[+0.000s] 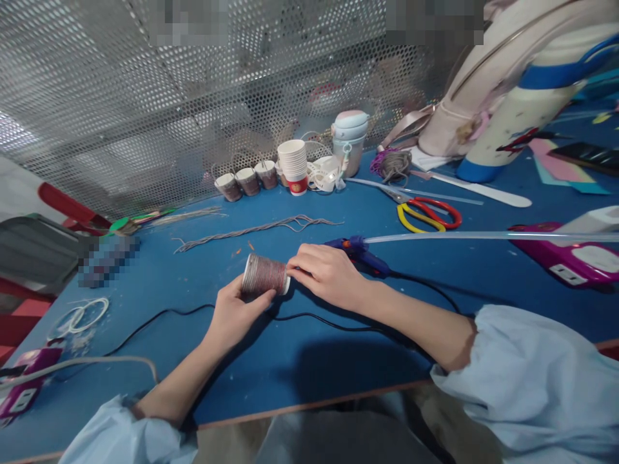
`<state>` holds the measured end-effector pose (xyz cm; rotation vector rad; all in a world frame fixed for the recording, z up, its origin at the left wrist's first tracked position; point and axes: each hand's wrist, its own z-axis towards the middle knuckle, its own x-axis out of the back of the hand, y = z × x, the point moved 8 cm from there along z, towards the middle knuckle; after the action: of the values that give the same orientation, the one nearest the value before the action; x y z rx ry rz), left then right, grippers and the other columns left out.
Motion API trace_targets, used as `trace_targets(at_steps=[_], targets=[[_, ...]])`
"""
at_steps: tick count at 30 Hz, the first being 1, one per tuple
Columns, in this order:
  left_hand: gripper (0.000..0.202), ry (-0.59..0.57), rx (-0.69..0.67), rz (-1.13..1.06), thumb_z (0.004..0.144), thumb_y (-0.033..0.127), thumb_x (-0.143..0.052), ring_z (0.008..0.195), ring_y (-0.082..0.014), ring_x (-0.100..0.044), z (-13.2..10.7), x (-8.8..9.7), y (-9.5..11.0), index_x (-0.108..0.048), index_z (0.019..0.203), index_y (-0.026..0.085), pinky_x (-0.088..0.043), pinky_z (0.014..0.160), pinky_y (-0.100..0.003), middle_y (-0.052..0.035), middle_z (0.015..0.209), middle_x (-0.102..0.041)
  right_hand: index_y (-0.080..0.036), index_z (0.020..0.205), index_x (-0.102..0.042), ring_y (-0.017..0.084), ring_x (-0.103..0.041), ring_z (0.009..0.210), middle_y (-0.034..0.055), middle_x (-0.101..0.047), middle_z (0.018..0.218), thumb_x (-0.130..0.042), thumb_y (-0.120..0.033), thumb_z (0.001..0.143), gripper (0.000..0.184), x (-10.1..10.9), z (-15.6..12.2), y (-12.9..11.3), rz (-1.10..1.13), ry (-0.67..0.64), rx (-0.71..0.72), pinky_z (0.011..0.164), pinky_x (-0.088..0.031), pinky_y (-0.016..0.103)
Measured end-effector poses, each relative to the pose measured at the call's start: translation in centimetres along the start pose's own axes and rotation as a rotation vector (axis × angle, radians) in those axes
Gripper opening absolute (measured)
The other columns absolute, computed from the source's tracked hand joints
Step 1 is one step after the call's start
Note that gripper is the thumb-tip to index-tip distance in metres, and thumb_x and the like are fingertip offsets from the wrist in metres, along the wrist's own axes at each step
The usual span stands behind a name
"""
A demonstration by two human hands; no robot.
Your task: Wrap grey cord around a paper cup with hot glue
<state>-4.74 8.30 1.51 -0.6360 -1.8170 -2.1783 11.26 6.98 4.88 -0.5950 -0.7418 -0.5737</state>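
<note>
My left hand point(236, 312) is wrapped around a small paper cup point(264, 276), tilted on its side and wound with grey and reddish cord. At the cup's right end, the fingertips of my right hand point(329, 272) are pinched together against its white edge. Whatever they hold there is too small to make out. Just behind my right hand lies a blue glue gun point(370, 259), partly hidden, with a long clear glue stick point(435, 237) coming out of it. Loose twisted grey cords point(251, 229) stretch across the table beyond the cup.
Behind stand several cord-wrapped cups point(248, 182), a paper cup stack point(293, 169) and a lidded tumbler point(349, 145). To the right are scissors point(428, 214), grey yarn point(394, 167), a white knife point(483, 189), a large bottle point(520, 119) and a purple power strip point(565, 256). A black cable point(329, 320) crosses the table.
</note>
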Motion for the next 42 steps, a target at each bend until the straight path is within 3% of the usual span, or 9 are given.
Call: trace_targets(at_steps=[13, 22, 33, 42], targets=[[0.023, -0.015, -0.112, 0.055, 0.072, 0.026, -0.069, 0.08, -0.0226, -0.07, 0.1, 0.2, 0.8, -0.073, 0.091, 0.014, -0.055, 0.078, -0.034, -0.0053, 0.085, -0.076, -0.015, 0.089, -0.067, 0.016, -0.055, 0.072, 0.0052, -0.063, 0.081, -0.05, -0.024, 0.096, 0.02, 0.2, -0.1, 0.2, 0.07, 0.008, -0.062, 0.067, -0.039, 0.027], [0.017, -0.006, -0.255, 0.104, 0.073, 0.024, -0.07, 0.075, -0.0194, -0.068, -0.2, 0.9, 1.2, -0.074, 0.088, 0.015, -0.053, 0.074, -0.029, -0.0044, 0.083, -0.074, -0.015, 0.089, -0.066, 0.016, -0.055, 0.073, 0.0054, -0.063, 0.081, -0.05, -0.023, 0.096, 0.02, 0.9, 0.0, -0.1, 0.074, 0.051, -0.04, 0.07, -0.04, 0.028], [0.014, -0.029, -0.331, 0.104, 0.074, 0.02, -0.07, 0.074, -0.0184, -0.068, -0.5, 1.0, 1.8, -0.074, 0.087, 0.016, -0.053, 0.074, -0.027, -0.0039, 0.083, -0.073, -0.014, 0.088, -0.066, 0.017, -0.055, 0.072, 0.0054, -0.063, 0.078, -0.05, -0.022, 0.096, 0.02, 1.8, 0.1, -0.6, 0.075, 0.085, 0.0, 0.068, -0.041, 0.029], [0.013, -0.059, -0.4, 0.12, 0.073, 0.019, -0.07, 0.073, -0.0188, -0.067, -0.5, 1.0, 2.4, -0.075, 0.084, 0.015, -0.053, 0.071, -0.028, -0.0051, 0.082, -0.073, -0.015, 0.086, -0.066, 0.014, -0.055, 0.072, 0.0035, -0.062, 0.078, -0.054, -0.019, 0.093, 0.015, 1.4, 0.0, 0.0, 0.217, 0.069, -0.073, 0.067, -0.04, 0.026]])
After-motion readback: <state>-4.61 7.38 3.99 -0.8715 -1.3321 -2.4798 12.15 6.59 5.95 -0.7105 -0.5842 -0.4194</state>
